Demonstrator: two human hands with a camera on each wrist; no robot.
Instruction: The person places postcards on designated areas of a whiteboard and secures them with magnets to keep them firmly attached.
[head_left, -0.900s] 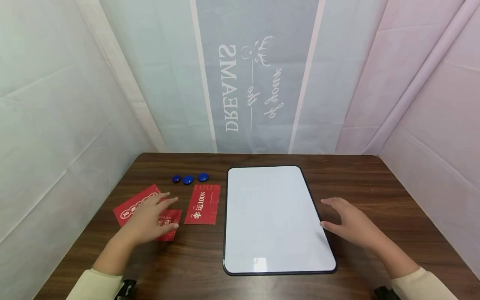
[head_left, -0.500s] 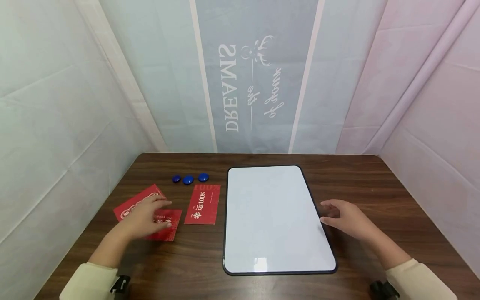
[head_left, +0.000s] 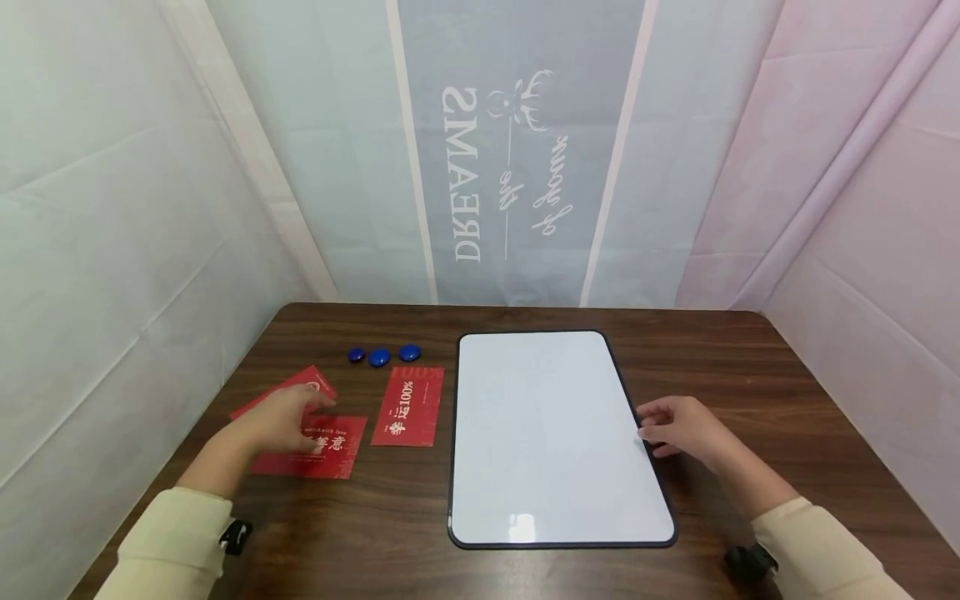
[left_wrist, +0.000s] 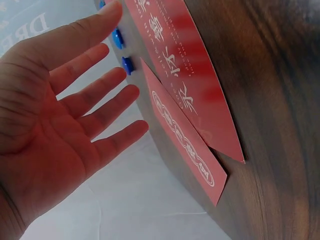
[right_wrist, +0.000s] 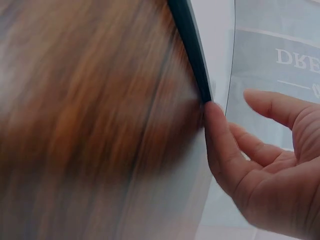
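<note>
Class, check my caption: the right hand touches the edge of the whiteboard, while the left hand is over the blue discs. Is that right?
Not quite: the head view shows the left hand over two red cards, not the blue discs. The right hand does touch the edge of the whiteboard.

Brown wooden table (head_left: 720, 367) — pale fabric walls (head_left: 90, 250), white lettering (head_left: 462, 177).

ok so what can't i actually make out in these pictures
Head view: fine print on the 100% red card, too small to read.
Head view: much of the chain-emblem red card, hidden by the left hand.
Right wrist view: the wooden tabletop's grain, blurred.
Right wrist view: part of the whiteboard, cut off by the top edge.
</note>
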